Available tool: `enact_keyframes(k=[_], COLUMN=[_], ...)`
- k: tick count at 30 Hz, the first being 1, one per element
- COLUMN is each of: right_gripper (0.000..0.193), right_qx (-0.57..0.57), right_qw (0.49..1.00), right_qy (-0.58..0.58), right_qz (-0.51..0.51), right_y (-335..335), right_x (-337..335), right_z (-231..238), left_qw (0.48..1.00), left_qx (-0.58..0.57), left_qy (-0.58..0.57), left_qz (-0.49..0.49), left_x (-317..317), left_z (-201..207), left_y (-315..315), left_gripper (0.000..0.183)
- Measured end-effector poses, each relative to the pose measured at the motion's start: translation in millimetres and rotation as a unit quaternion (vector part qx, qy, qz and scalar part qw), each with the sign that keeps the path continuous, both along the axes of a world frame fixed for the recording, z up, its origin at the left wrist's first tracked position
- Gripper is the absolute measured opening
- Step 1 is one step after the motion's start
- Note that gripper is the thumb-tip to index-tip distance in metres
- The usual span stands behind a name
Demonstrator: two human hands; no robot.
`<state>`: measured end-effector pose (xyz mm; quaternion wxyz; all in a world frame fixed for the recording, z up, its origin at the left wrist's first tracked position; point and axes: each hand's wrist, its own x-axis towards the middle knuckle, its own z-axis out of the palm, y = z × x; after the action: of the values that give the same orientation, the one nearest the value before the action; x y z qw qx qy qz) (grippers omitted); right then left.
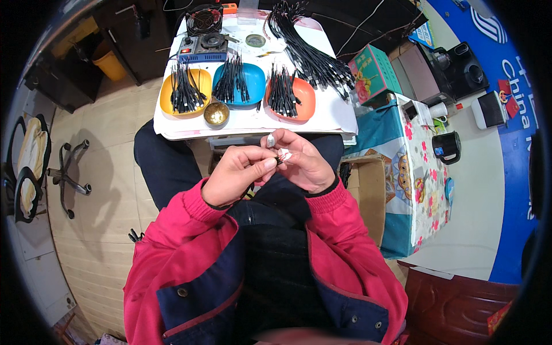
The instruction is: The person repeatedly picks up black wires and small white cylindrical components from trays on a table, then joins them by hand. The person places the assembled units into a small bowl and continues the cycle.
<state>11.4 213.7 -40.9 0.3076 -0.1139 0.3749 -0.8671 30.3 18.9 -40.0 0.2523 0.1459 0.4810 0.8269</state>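
Observation:
Over my lap, just off the table's front edge, my two hands meet. My left hand (240, 171) is closed, thumb and forefinger pinching the dark end of a short black cable (279, 161). Part of a dark strand shows below that hand. Against it, my right hand (307, 164) pinches a small white piece (284, 154) with thin reddish strands; its exact kind is too small to make out. A white wrap (271, 140) covers one right fingertip. Ahead lie yellow (201, 108), blue (259, 95) and orange (305, 109) trays of short black cables.
A small metal bowl (217, 114) stands before the trays. Behind are a blue soldering device (202, 52), a fan (204, 20) and a round tin (255, 40). Long black cables (310, 54) pile at the right. A cardboard box (368, 192) stands beside my right knee.

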Motion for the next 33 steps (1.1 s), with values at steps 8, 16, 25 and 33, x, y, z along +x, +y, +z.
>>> enact_keyframes(k=[8, 16, 25, 33], right_gripper=[0.049, 0.039, 0.024, 0.021], right_qx=[0.106, 0.222, 0.476, 0.316], right_qw=[0.979, 0.928, 0.783, 0.867], right_qy=[0.089, 0.196, 0.362, 0.275], right_qz=[-0.148, -0.225, -0.169, -0.269], right_y=[-16, -16, -6, -21], right_x=[16, 17, 12, 24], right_z=[-4, -13, -3, -18], left_qw=[0.982, 0.980, 0.963, 0.993], left_qx=[-0.077, -0.120, -0.178, -0.091], left_qy=[0.118, 0.104, 0.166, 0.056], left_qz=[0.127, 0.123, 0.115, 0.044], left_x=[11, 3, -4, 0], left_z=[-5, -19, -24, -17], left_y=[3, 3, 2, 2], left_gripper=[0.017, 0.015, 0.014, 0.014])
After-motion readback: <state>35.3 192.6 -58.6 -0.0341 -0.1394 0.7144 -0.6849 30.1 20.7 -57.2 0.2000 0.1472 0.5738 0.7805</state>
